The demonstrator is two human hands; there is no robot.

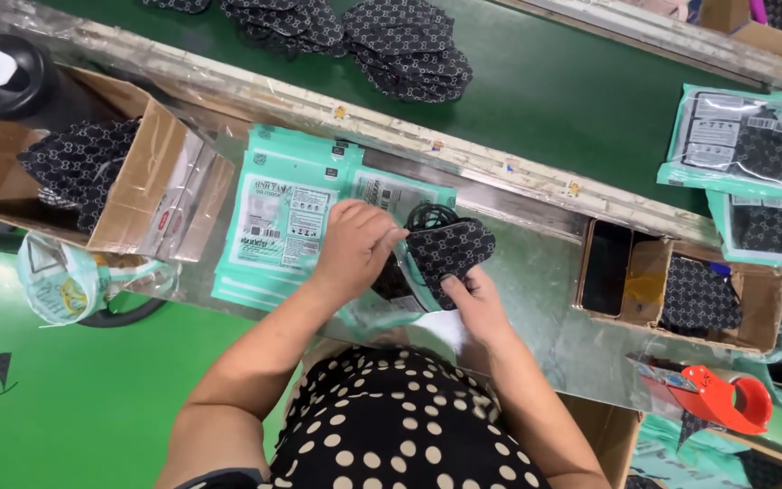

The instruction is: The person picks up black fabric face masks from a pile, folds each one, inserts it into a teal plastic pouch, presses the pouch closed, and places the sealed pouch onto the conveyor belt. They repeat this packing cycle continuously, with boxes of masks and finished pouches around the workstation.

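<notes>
Overhead view of a packing station. The left hand (355, 243) pinches the top edge of a clear teal-trimmed pouch (389, 294), fingers curled together over its mouth. The right hand (474, 301) grips the lower edge of a black patterned face mask (445, 249), thumb pressed against it; the mask lies partly inside the pouch mouth, its ear loops (427, 215) bunched above. Both rest on the metal counter (536, 290), just right of a stack of empty teal pouches (282, 217).

Containers: an open cardboard box (151, 186) at the left holds a heap of loose patterned masks (79, 163). A smaller cardboard box (753, 299) at the right holds a few more masks (699, 294), with a dark phone (606, 267) standing at its left end. Filled, sealed pouches (739, 140) lie on the green conveyor belt (545, 91), well apart from a pile of unpacked masks (405, 45) farther up the belt. A red tape dispenser (721, 398) sits at the counter's near right edge; a crumpled plastic bag (70, 281) hangs below the left box.
</notes>
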